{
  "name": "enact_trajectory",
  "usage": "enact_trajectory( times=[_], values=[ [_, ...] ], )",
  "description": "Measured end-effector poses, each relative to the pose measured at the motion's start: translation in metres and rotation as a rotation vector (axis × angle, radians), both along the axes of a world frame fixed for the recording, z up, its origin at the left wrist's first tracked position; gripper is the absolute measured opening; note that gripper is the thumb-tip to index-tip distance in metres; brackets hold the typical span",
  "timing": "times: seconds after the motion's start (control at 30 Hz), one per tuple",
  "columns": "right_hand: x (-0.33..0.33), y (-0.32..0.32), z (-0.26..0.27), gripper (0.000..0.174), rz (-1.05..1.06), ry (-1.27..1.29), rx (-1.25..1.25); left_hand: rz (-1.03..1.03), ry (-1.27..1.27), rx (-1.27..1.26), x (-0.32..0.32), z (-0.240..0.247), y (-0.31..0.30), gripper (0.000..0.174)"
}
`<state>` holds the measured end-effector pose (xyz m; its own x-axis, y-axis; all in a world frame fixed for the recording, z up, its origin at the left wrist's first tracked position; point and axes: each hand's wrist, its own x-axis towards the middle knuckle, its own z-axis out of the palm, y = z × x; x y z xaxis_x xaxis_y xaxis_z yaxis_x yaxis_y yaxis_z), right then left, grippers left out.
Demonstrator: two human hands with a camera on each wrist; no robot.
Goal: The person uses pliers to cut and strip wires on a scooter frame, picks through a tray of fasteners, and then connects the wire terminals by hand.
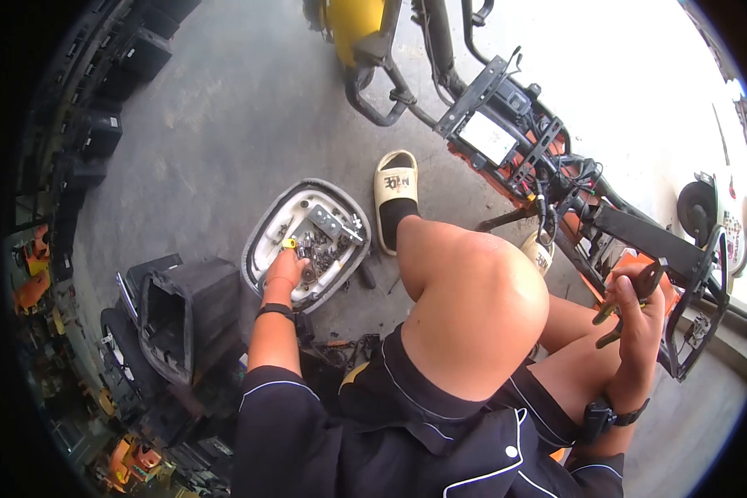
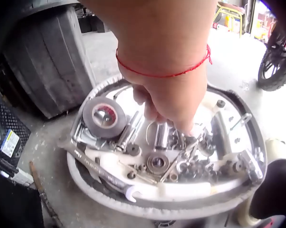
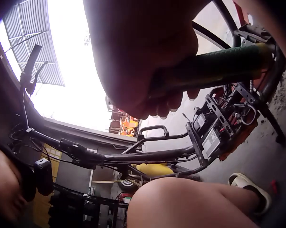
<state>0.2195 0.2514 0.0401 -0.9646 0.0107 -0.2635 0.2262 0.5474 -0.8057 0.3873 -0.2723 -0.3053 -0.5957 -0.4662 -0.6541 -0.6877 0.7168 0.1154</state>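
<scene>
My left hand (image 1: pixel 286 270) reaches down into an upturned white shell (image 2: pixel 181 192) with a padded grey rim, used as a parts tray. In the left wrist view its fingers point down among loose bolts and nuts (image 2: pixel 195 168); the fingertips are partly hidden, and I cannot tell whether they pinch anything. A roll of grey tape (image 2: pixel 89 122) and an open-ended wrench (image 2: pixel 97 170) lie left of the hand. My right hand (image 1: pixel 642 319), raised beside the right knee, grips a plier-like tool (image 1: pixel 656 272) with green handles (image 3: pixel 228 65).
A stripped motorbike frame (image 1: pixel 639 236) with exposed wiring stands ahead and to the right. Left of the tray is an open black bin (image 1: pixel 212 311). A slippered foot (image 1: pixel 397 187) is planted just right of the tray. Black boxes (image 1: pixel 145 54) line the far left.
</scene>
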Motion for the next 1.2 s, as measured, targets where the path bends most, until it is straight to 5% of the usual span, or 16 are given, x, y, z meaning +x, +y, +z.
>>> enact_trajectory(
  times=[0.13, 0.23, 0.33, 0.4, 0.6, 0.7, 0.8, 0.87, 1.0, 1.2],
  values=[
    [-0.007, 0.001, 0.001, 0.018, -0.023, -0.054, -0.29, -0.195, -0.158, 0.007, -0.01, 0.035, -0.029, 0.05],
    [-0.015, -0.009, 0.009, 0.022, -0.218, -0.221, -0.514, -0.209, 0.13, 0.026, -0.034, 0.071, -0.043, 0.048],
    [-0.024, 0.005, 0.011, 0.036, -0.3, -0.33, -1.145, -0.228, 0.442, -0.082, -0.078, 0.184, 0.001, 0.044],
    [-0.021, 0.007, 0.029, 0.032, -0.342, -0.302, -1.342, -0.299, 0.68, -0.135, -0.094, 0.246, 0.021, 0.042],
    [-0.01, 0.004, -0.016, 0.015, -0.423, -0.567, -1.306, -0.31, 1.229, 0.018, -0.144, 0.395, 0.113, 0.039],
    [-0.02, 0.015, 0.002, 0.015, -0.375, -0.43, -1.211, -0.221, 1.284, 0.363, -0.17, 0.434, 0.168, 0.036],
    [-0.024, 0.031, -0.005, 0.021, -0.379, -0.433, -1.133, -0.162, 1.304, 0.84, -0.192, 0.45, 0.23, 0.032],
    [-0.023, 0.036, -0.011, 0.027, -0.467, -0.494, -1.061, -0.135, 1.276, 0.929, -0.202, 0.448, 0.268, 0.032],
    [-0.015, 0.034, -0.013, 0.025, -0.464, -0.441, -1.061, -0.028, 1.181, 1.053, -0.208, 0.424, 0.327, 0.028],
    [0.0, 0.046, -0.007, 0.029, -0.436, -0.373, -0.817, 0.029, 1.14, 0.967, -0.224, 0.353, 0.325, 0.018]
  ],
)
